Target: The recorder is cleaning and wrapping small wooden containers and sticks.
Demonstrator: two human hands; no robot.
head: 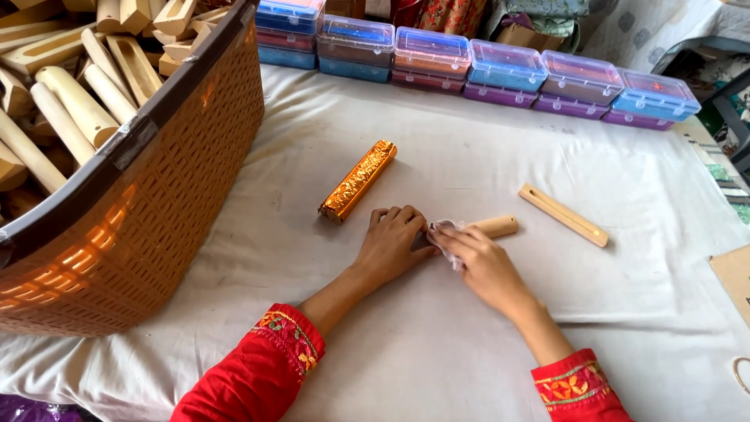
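1. Left hand [393,244] palm down on the white cloth-covered table [437,359], fingers curled over the near end of a pale round wooden stick [494,227], pressing it flat.
2. Right hand [478,262] just beside it, fingertips pinched on a small crumpled white-and-pink scrap of wrapping [443,234] bunched against the same stick.
3. Stick itself lying across the table's middle, its bare rounded end poking out to the right past both hands; covered end hidden under the fingers.
4. Red sleeves with embroidered floral cuffs [287,332] on both forearms.
5. Wrapped bar in shiny orange-gold foil [358,180] lying slantwise just beyond the left hand, near but not touching.
6. Flat pale wooden slat with a long groove [563,215] resting to the right of the stick, apart from it.
7. Large brown woven plastic basket [156,187] at the left edge, piled with more pale wooden sticks and grooved pieces [74,86].
8. Row of clear-lidded plastic boxes with blue, pink and purple bases [500,72] lined up along the far side of the table, some stacked.
9. Corner of brown cardboard [734,277] at the right edge.
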